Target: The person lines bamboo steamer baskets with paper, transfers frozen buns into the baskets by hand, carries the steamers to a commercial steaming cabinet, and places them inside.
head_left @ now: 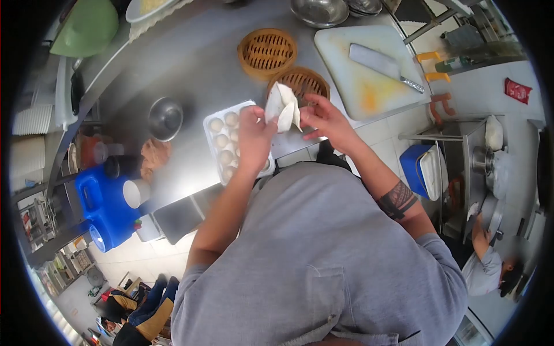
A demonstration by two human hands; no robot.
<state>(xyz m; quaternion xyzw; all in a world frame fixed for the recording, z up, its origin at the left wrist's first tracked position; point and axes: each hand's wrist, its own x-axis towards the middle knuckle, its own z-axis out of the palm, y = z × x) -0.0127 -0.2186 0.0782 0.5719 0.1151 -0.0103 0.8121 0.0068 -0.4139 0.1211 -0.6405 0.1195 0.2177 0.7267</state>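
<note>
My left hand (257, 137) is closed on a folded white sheet (281, 104), thin like paper or cloth; which one I cannot tell. It is held up in front of a round bamboo steamer basket (314, 81) and partly covers it. To the right of the sheet is my right hand (330, 122), its fingers bent but apart, the tips at the sheet's edge. Beneath my left forearm lies a white tray (209, 128) of several round, pale dough balls (221, 140). My hand and arm hide part of the tray.
Another bamboo steamer (267, 53) stands behind. A cleaver (375, 60) rests on a stained white cutting board (337, 46) at the right. On the steel table (202, 63) is a metal bowl (165, 119). A blue jug (107, 202) is at left. Another person (487, 268) works far right.
</note>
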